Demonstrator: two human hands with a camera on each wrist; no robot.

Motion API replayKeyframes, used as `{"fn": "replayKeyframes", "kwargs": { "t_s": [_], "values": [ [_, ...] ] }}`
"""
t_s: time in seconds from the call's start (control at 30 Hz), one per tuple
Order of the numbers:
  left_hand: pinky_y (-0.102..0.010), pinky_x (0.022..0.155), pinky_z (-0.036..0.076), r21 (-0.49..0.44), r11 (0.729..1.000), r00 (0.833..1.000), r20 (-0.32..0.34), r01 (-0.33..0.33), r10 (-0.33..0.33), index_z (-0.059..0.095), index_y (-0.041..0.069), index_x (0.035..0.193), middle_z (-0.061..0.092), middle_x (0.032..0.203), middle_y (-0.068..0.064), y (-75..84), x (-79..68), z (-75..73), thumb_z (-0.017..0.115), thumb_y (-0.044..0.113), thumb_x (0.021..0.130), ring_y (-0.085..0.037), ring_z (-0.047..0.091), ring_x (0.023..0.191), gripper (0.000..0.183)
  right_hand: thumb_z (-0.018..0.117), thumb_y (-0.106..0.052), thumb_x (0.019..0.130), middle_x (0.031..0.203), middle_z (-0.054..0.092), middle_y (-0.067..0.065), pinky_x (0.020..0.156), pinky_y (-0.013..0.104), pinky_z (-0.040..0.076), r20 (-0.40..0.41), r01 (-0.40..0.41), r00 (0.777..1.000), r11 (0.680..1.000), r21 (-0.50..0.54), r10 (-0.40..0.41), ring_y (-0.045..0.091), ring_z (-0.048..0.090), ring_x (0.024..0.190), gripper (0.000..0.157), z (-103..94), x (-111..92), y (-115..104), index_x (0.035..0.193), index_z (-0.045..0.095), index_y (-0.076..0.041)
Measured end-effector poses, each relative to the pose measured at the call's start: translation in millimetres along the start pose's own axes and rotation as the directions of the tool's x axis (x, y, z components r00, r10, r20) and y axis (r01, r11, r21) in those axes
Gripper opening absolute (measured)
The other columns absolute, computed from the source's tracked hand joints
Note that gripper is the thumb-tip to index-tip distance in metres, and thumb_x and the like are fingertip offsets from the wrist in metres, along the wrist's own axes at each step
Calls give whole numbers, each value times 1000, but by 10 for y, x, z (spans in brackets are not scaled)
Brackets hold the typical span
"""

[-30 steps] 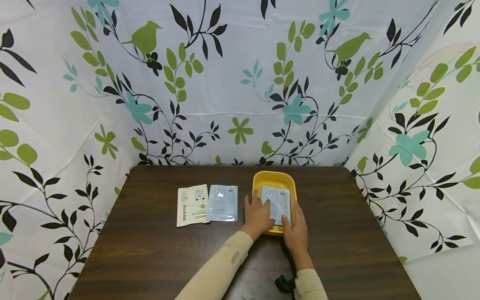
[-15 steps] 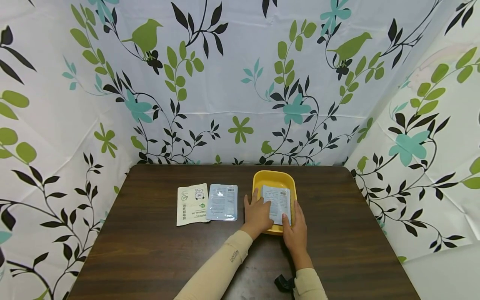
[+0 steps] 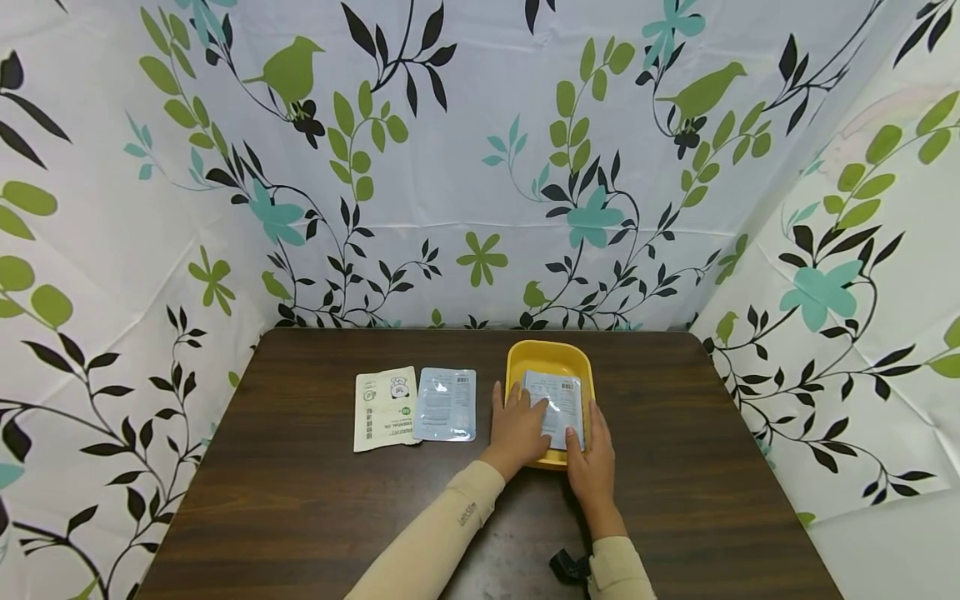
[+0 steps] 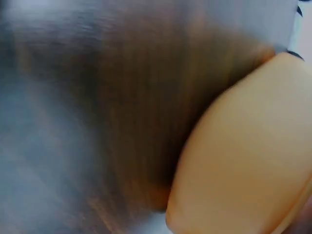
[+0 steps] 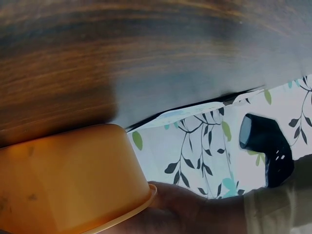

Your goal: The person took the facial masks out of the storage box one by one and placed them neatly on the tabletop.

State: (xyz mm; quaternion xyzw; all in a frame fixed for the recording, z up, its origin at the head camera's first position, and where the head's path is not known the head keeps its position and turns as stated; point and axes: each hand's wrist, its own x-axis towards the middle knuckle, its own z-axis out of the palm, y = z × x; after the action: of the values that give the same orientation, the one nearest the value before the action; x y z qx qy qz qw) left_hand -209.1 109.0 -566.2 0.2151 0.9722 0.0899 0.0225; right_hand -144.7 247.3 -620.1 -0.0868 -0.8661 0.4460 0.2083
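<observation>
A yellow tray [image 3: 550, 354] stands toward the back of the table, right of centre. In it lies a pale blue foil sachet [image 3: 558, 400] with small print. My left hand [image 3: 517, 429] lies over the tray's left rim with its fingers spread. Its index finger and thumb touch the sachet's left side. On the opposite side, my right hand [image 3: 592, 467] holds the right wall, thumb inside by the sachet and fingers along the outside. The right wrist view shows the tray's outer wall [image 5: 73, 175]; the left wrist view shows mostly sleeve.
Left of the tray, a cream paper packet [image 3: 385, 408] with a panda print lies beside another pale blue sachet [image 3: 446, 404]. A black device [image 3: 568, 568] sits at the right wrist. Patterned cloth [image 3: 465, 167] hangs behind the dark wooden table [image 3: 300, 517].
The left hand's fingers have shifted slightly at the tray's left rim. The tray, the sachet and the right hand look almost the same.
</observation>
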Motion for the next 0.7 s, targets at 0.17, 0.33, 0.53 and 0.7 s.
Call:
{"fn": "replayKeyframes", "kwargs": {
  "t_s": [0.17,0.33,0.53,0.7],
  "values": [
    [-60,128,7,77,997,998,59,3,-7,58,22,146,51,152,-25,23,31,-11,66,55,92,-43,29,154,64,56,-27,103,163,36,21,119,64,29,13,1,1000,1000,1,-1,43,36,148,65,13,-9,0,161,31,-11],
    [-60,128,6,81,997,997,76,3,-10,59,22,145,55,149,-21,27,57,17,64,55,93,-41,29,154,61,56,-26,103,162,36,21,118,65,29,19,1,1000,1000,11,-1,43,36,148,65,31,-29,-9,161,31,-11],
    [-60,127,9,5,1000,1000,-11,-18,18,63,24,139,61,146,-11,12,89,29,70,47,91,-36,35,152,54,56,-24,103,161,38,22,118,64,30,-15,20,1000,999,30,-20,43,38,147,63,21,-12,-7,160,34,-9],
    [-53,127,22,-77,994,997,-32,-79,76,63,18,140,59,148,-9,30,99,-13,72,35,91,-31,43,148,52,54,-22,104,160,40,22,117,65,31,-38,23,999,999,43,-21,44,38,147,60,0,-8,-2,159,36,-8]
  ]
}}
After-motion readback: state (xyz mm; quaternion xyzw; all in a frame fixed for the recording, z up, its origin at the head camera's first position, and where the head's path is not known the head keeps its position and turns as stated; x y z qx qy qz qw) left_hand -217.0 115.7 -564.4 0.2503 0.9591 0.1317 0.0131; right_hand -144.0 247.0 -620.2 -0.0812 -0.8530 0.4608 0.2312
